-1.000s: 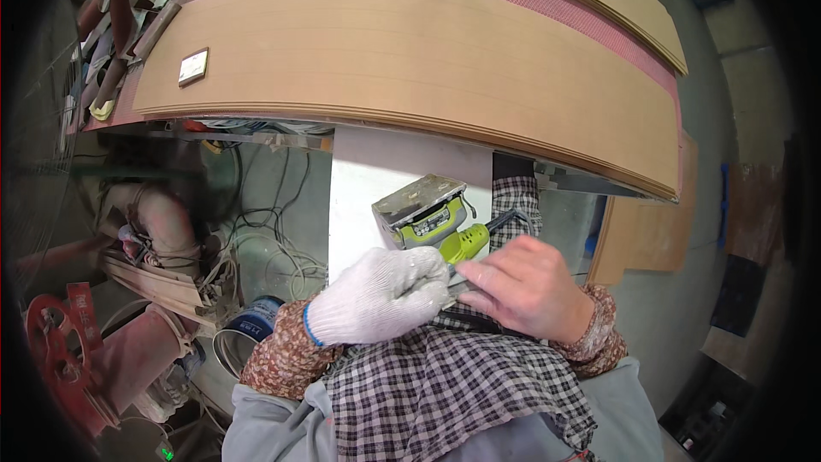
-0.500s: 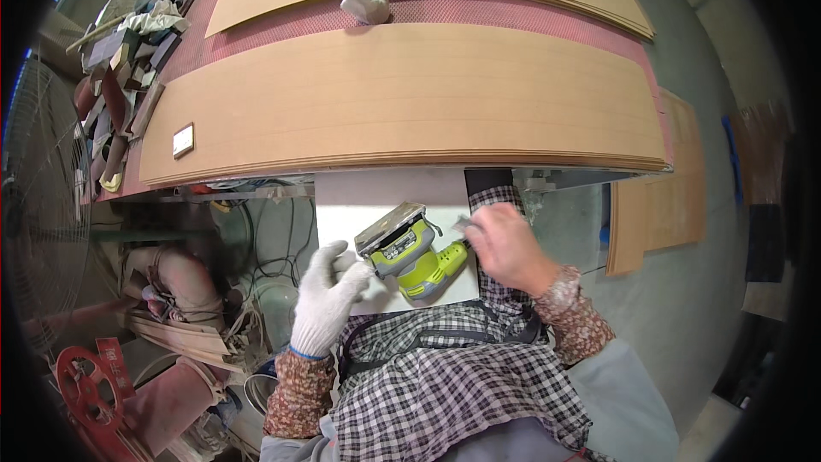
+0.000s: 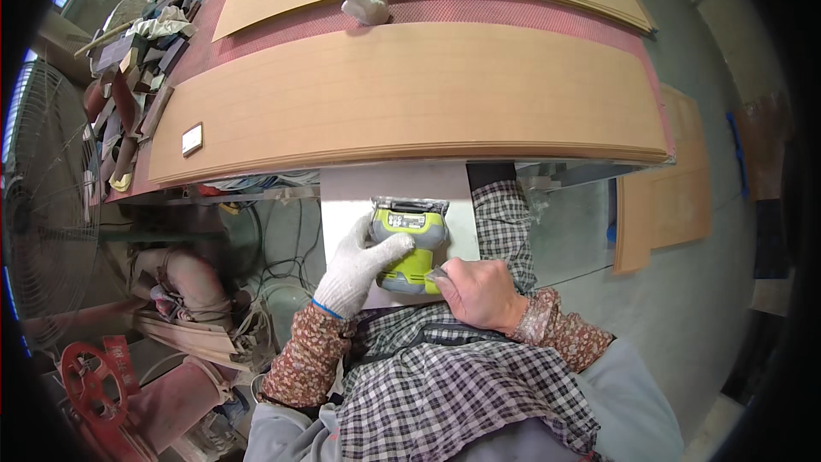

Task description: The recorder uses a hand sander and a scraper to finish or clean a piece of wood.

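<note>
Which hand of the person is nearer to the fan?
Left. The left hand, on the sander, is right of the fan; the right hand is farther right.

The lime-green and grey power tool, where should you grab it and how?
Grip the tool around its narrower lime-green middle, probably from the left, as the white-gloved left hand does, thumb across. The flat grey plate at its far end looks wider and harder to wrap.

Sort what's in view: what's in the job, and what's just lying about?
In use:
green power sander, left hand on it
small grey piece in right hand
white board beneath

Apparently lying about:
crumpled white glove
small white-topped block
</note>
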Tool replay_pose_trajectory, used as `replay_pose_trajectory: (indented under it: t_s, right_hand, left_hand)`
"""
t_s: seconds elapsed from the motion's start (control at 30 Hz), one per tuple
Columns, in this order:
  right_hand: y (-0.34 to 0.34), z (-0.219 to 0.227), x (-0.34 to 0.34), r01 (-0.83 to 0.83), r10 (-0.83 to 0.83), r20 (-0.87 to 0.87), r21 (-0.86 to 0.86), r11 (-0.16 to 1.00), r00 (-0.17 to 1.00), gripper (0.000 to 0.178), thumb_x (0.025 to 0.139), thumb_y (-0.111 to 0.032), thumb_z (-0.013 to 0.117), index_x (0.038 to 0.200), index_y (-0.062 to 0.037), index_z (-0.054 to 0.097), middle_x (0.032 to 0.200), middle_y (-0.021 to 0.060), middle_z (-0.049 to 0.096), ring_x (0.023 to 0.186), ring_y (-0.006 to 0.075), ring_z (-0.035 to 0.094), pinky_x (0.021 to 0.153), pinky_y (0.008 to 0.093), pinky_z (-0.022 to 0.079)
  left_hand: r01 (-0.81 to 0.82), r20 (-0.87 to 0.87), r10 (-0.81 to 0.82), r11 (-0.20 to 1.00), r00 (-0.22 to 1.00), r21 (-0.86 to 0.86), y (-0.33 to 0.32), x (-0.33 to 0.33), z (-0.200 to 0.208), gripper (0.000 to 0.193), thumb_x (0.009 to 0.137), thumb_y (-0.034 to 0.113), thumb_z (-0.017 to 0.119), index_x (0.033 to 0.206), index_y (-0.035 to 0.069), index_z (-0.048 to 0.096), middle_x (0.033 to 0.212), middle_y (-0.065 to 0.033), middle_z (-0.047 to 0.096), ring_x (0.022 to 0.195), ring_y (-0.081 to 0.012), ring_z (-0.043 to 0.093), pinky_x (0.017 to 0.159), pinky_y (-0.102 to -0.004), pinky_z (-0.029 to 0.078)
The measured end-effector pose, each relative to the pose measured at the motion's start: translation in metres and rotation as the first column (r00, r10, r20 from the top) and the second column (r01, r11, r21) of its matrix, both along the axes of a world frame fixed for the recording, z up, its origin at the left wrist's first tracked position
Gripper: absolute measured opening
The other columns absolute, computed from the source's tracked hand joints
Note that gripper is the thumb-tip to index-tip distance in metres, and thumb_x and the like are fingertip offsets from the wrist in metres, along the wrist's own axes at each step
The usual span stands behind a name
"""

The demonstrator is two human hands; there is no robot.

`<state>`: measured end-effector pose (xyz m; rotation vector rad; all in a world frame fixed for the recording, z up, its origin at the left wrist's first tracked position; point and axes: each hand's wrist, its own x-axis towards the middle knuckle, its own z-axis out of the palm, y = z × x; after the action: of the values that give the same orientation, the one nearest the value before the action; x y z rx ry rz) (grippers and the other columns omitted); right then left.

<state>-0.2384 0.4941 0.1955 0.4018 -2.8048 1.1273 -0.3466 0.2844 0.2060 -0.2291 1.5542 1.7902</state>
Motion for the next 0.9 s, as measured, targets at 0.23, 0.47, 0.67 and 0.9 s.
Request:
replay_pose_trajectory:
  t_s: [0.23, 0.47, 0.67, 0.9]
  right_hand:
    - [-0.041, 0.006, -0.004, -0.246, 0.288, 0.134, -0.264, 0.933, 0.948, 0.027, 0.106, -0.026, 0.061, 0.098, -0.0024, 0.051, 0.088, 0.0175, 0.060, 0.067, 0.0378, 0.065, 0.057, 0.0486, 0.054]
    - [-0.063, -0.009, -0.009, -0.279, 0.462, 0.246, -0.533, 0.799, 0.852, 0.029, 0.108, -0.026, 0.057, 0.111, 0.0026, 0.054, 0.088, 0.0237, 0.064, 0.076, 0.0456, 0.065, 0.069, 0.0545, 0.054]
    - [-0.040, 0.001, -0.007, -0.338, 0.549, 0.341, -0.513, 0.789, 0.763, 0.032, 0.109, -0.029, 0.056, 0.121, -0.0001, 0.060, 0.092, 0.0231, 0.066, 0.083, 0.0416, 0.067, 0.073, 0.0506, 0.054]
    - [0.024, 0.013, -0.017, 0.359, 0.100, 0.687, -0.492, 0.793, 0.720, 0.029, 0.112, -0.028, 0.054, 0.103, -0.0020, 0.061, 0.068, 0.0050, 0.062, 0.059, 0.0137, 0.060, 0.055, 0.0348, 0.050]
  left_hand:
    - [0.180, -0.208, -0.327, 0.836, 0.922, -0.519, -0.022, -0.023, 0.024, 0.110, 0.077, 0.043, 0.094, 0.156, -0.009, 0.037, 0.129, -0.0223, 0.068, 0.118, -0.0305, 0.069, 0.102, -0.0400, 0.056]
    - [-0.088, -0.547, -0.558, 0.646, 0.623, -0.759, -0.009, 0.011, 0.052, 0.145, 0.056, 0.048, 0.102, 0.161, -0.011, 0.022, 0.152, -0.0326, 0.041, 0.141, -0.0429, 0.050, 0.115, -0.0465, 0.047]
    - [-0.247, -0.581, -0.464, 0.598, 0.669, -0.762, 0.002, 0.015, 0.031, 0.127, 0.064, 0.036, 0.096, 0.159, -0.009, 0.026, 0.143, -0.0299, 0.046, 0.133, -0.0436, 0.052, 0.111, -0.0481, 0.047]
    - [-0.165, -0.705, -0.426, 0.780, 0.568, -0.604, -0.042, 0.015, 0.025, 0.116, 0.061, 0.028, 0.095, 0.155, -0.006, 0.036, 0.142, -0.0195, 0.050, 0.132, -0.0327, 0.055, 0.115, -0.0427, 0.044]
